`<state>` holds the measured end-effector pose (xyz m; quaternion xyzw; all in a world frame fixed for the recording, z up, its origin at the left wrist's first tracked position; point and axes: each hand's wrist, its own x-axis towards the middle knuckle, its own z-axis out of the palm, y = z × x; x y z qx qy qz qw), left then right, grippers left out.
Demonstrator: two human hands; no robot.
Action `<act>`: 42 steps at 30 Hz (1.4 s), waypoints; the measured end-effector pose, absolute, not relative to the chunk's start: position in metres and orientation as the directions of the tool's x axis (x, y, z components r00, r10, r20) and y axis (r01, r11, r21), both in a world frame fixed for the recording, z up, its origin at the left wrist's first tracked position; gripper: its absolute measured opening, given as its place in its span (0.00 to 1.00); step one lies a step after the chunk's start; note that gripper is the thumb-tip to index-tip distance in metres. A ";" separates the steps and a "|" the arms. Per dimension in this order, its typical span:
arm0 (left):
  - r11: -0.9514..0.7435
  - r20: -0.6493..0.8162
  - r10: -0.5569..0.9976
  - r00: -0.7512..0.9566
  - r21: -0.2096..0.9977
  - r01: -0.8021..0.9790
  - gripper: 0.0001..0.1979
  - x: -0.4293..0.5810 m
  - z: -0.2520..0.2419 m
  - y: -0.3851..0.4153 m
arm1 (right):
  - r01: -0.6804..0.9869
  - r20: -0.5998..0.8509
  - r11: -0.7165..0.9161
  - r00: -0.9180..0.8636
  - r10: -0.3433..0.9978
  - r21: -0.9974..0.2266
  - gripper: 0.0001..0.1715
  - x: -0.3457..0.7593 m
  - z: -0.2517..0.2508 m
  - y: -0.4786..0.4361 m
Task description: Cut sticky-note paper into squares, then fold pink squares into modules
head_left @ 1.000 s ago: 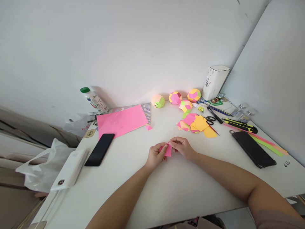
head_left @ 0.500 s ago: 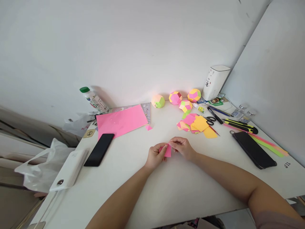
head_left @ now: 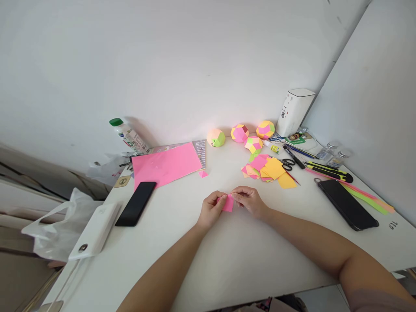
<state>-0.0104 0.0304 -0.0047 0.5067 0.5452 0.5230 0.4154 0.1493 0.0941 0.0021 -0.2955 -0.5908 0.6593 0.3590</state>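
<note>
A small piece of pink paper (head_left: 228,203) is held between my two hands over the white desk. My left hand (head_left: 212,209) grips it along its left side, thumb on top. At its upper right corner the thumb and index finger of my right hand (head_left: 248,201) pinch the edge. Beyond my hands lies a small pink paper scrap (head_left: 203,173). A heap of cut paper pieces (head_left: 272,168) in orange, pink and peach spreads to the upper right, with black scissors (head_left: 287,164) beside it.
Several many-sided paper balls (head_left: 239,133) stand along the wall. A pink sheet (head_left: 167,164), a ruler (head_left: 199,152) and a black phone (head_left: 135,203) lie on the left. On the right are a glue stick (head_left: 271,147), a marker (head_left: 294,157), a cutter (head_left: 329,171) and a black case (head_left: 347,203).
The pink piece has turned slightly in my fingers, and more of its face shows. My left hand has shifted a little upward; my right hand stays nearly in place.
</note>
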 end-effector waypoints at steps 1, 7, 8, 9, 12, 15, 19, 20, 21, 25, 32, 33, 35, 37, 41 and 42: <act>-0.041 0.053 0.990 -0.128 0.995 0.091 0.13 -0.011 -0.005 0.031 | -0.122 0.036 -0.041 -0.569 0.822 -0.992 0.12 0.149 0.002 0.094; -0.012 0.015 0.996 -0.085 0.999 0.038 0.12 -0.011 -0.004 0.031 | -0.117 0.058 -0.013 -0.574 0.816 -0.993 0.12 0.150 0.001 0.094; -0.010 0.013 0.997 -0.081 0.999 0.039 0.12 -0.011 -0.003 0.031 | -0.115 0.060 -0.008 -0.576 0.816 -0.993 0.12 0.150 0.000 0.094; -0.008 0.011 0.997 -0.081 0.999 0.040 0.12 -0.011 -0.003 0.031 | -0.112 0.062 -0.004 -0.577 0.814 -0.994 0.12 0.150 0.000 0.094; -0.026 0.030 0.995 -0.094 0.999 0.047 0.11 -0.011 -0.003 0.031 | -0.103 0.064 0.004 -0.585 0.809 -0.995 0.11 0.150 -0.001 0.093; -0.071 0.081 0.989 -0.120 0.994 0.082 0.10 -0.011 -0.003 0.031 | -0.098 0.058 0.000 -0.587 0.807 -0.995 0.10 0.150 0.000 0.093; -0.083 0.096 0.987 -0.132 0.992 0.100 0.10 -0.010 -0.002 0.030 | -0.086 0.035 -0.019 -0.585 0.810 -0.996 0.10 0.150 0.000 0.092; -0.078 0.091 0.987 -0.132 0.992 0.095 0.10 -0.010 -0.002 0.030 | -0.085 0.028 -0.026 -0.582 0.812 -0.996 0.10 0.149 0.000 0.092; -0.074 0.085 0.988 -0.132 0.993 0.089 0.10 -0.010 -0.002 0.030 | -0.084 0.021 -0.034 -0.578 0.816 -0.996 0.11 0.149 0.000 0.092; -0.067 0.079 0.987 -0.138 0.994 0.087 0.10 -0.011 -0.002 0.031 | -0.082 -0.008 -0.065 -0.559 0.829 -0.995 0.11 0.149 0.000 0.093; -0.074 0.088 0.986 -0.142 0.992 0.101 0.10 -0.011 -0.001 0.031 | -0.110 0.028 -0.043 -0.570 0.821 -0.993 0.13 0.151 0.000 0.092; -0.071 0.085 0.986 -0.143 0.992 0.101 0.10 -0.011 -0.001 0.031 | -0.109 0.030 -0.040 -0.572 0.820 -0.993 0.13 0.151 0.000 0.091; -0.064 0.079 0.986 -0.148 0.993 0.101 0.10 -0.011 0.000 0.031 | -0.099 0.027 -0.038 -0.583 0.812 -0.994 0.15 0.151 0.000 0.091; -0.056 0.071 0.985 -0.157 0.993 0.101 0.10 -0.011 0.000 0.031 | -0.094 0.014 -0.051 -0.589 0.808 -0.994 0.16 0.150 0.000 0.092; -0.049 0.065 0.982 -0.177 0.994 0.098 0.11 -0.011 0.000 0.031 | -0.094 -0.014 -0.089 -0.603 0.797 -0.992 0.15 0.150 -0.001 0.091; -0.050 0.067 0.982 -0.175 0.994 0.101 0.11 -0.011 0.000 0.031 | -0.082 -0.015 -0.083 -0.612 0.791 -0.993 0.14 0.150 -0.001 0.091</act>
